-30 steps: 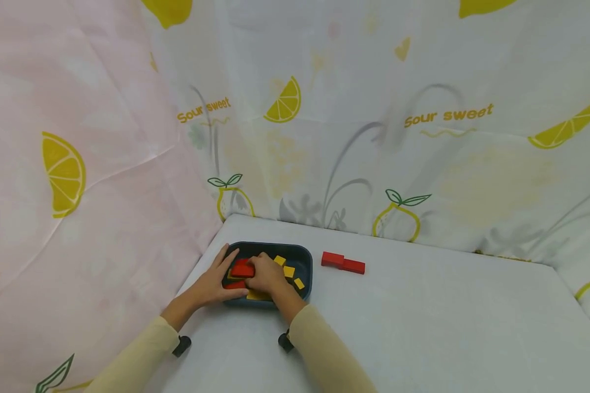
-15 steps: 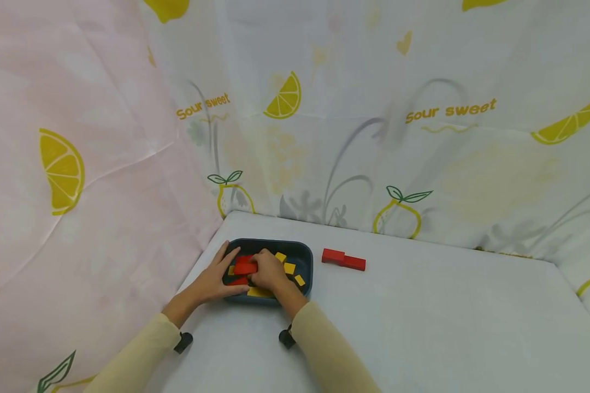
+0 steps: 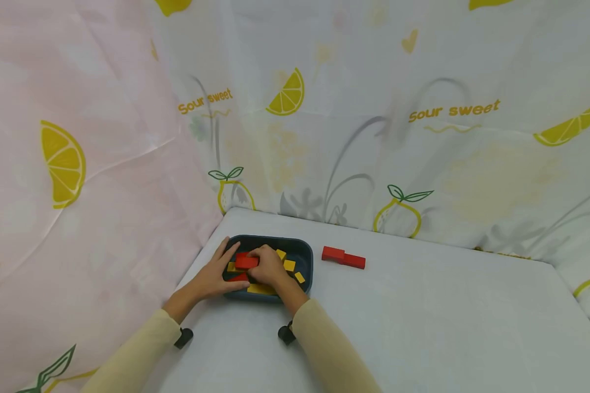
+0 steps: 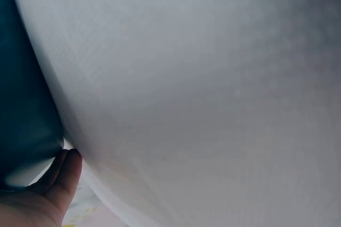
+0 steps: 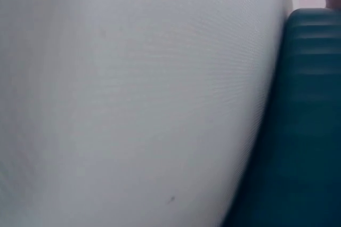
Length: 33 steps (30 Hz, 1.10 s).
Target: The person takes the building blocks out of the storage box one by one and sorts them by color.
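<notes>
A dark blue-green bin (image 3: 302,254) with rounded corners holds several red and yellow blocks. My right hand (image 3: 271,266) reaches into it and pinches a red block (image 3: 247,263) between thumb and fingers, over other blocks. At the bin's left end rests my left hand (image 3: 211,279), fingers spread along the far left corner and thumb on the near side. Another red block (image 3: 238,278) lies by the left thumb, and a yellow block (image 3: 261,289) lies along the near wall. In the left wrist view, the left fingers (image 4: 66,176) touch the bin's outside wall (image 4: 26,94).
Two red blocks (image 3: 343,257) lie end to end on the white tabletop (image 3: 447,311), right of the bin. Several small yellow blocks (image 3: 289,265) sit in the bin's right half. Lemon-printed cloth (image 3: 324,109) hangs behind and at the left.
The red block in my right hand has turned and risen slightly among the others, the right hand shifting with it. My left hand stays at the bin's left end.
</notes>
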Each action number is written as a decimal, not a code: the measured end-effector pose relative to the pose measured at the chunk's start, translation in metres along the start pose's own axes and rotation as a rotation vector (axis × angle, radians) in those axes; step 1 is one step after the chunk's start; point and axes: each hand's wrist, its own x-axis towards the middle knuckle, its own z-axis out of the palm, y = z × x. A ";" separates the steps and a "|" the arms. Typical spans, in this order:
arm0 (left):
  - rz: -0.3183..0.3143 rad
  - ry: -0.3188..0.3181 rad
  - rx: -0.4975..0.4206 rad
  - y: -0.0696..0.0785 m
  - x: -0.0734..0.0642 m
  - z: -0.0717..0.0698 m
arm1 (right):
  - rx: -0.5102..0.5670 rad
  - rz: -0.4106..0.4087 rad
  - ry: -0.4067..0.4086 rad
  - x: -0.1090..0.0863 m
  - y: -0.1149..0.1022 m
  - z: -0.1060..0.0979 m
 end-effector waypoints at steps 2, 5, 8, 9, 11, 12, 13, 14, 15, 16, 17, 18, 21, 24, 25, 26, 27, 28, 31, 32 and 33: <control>0.002 0.004 -0.001 0.000 0.000 0.000 | 0.017 0.010 0.001 0.000 0.000 0.000; 0.006 0.009 0.002 0.000 0.000 -0.001 | 0.019 0.014 -0.001 0.000 -0.001 0.000; 0.006 0.009 0.004 0.001 0.000 -0.001 | 0.000 0.006 -0.003 -0.001 -0.002 0.001; 0.003 0.008 0.002 0.001 -0.001 -0.002 | -0.006 0.003 -0.001 -0.001 -0.002 0.001; -0.003 0.005 -0.003 0.001 -0.001 -0.002 | -0.008 0.002 0.002 -0.002 -0.002 0.001; -0.006 0.005 -0.004 0.000 -0.001 -0.002 | -0.008 0.003 0.005 -0.002 -0.002 0.001; -0.006 0.005 -0.005 0.000 -0.001 -0.001 | -0.008 0.003 0.007 -0.003 -0.002 0.001; -0.008 0.004 -0.009 0.000 0.000 -0.001 | -0.008 0.005 0.009 -0.003 -0.002 0.001; -0.009 0.005 -0.013 0.000 0.000 -0.001 | -0.004 0.009 0.012 -0.004 -0.003 0.001; -0.008 0.007 -0.011 0.000 0.001 -0.001 | -0.001 0.007 0.015 -0.004 -0.002 0.000; -0.006 0.008 -0.012 0.000 0.001 0.000 | -0.006 0.006 0.016 -0.005 -0.002 0.001; -0.004 0.011 -0.012 0.000 0.001 0.000 | -0.010 0.001 0.018 -0.005 -0.002 0.001; 0.008 0.020 -0.008 0.001 0.003 0.000 | -0.017 -0.024 0.029 -0.005 -0.001 0.000; 0.007 0.024 -0.014 0.001 0.003 0.000 | -0.006 -0.047 0.035 -0.004 -0.001 0.000; 0.006 0.024 -0.016 0.001 0.003 0.000 | 0.004 -0.049 0.036 -0.004 -0.001 -0.001; 0.003 0.026 -0.019 0.001 0.003 0.000 | 0.012 -0.048 0.033 -0.005 -0.002 -0.001; 0.000 0.026 -0.020 0.000 0.003 0.001 | 0.022 -0.044 0.031 -0.005 -0.002 -0.001; -0.004 0.025 -0.020 0.000 0.002 0.001 | 0.030 -0.038 0.028 -0.006 -0.002 -0.002; -0.008 0.024 -0.015 0.000 0.001 0.002 | 0.041 -0.022 0.017 -0.008 -0.004 -0.003; -0.008 0.024 -0.014 0.000 0.001 0.002 | 0.041 -0.019 0.015 -0.008 -0.004 -0.003; -0.009 0.023 -0.015 0.001 0.000 0.002 | 0.042 -0.017 0.016 -0.009 -0.005 -0.003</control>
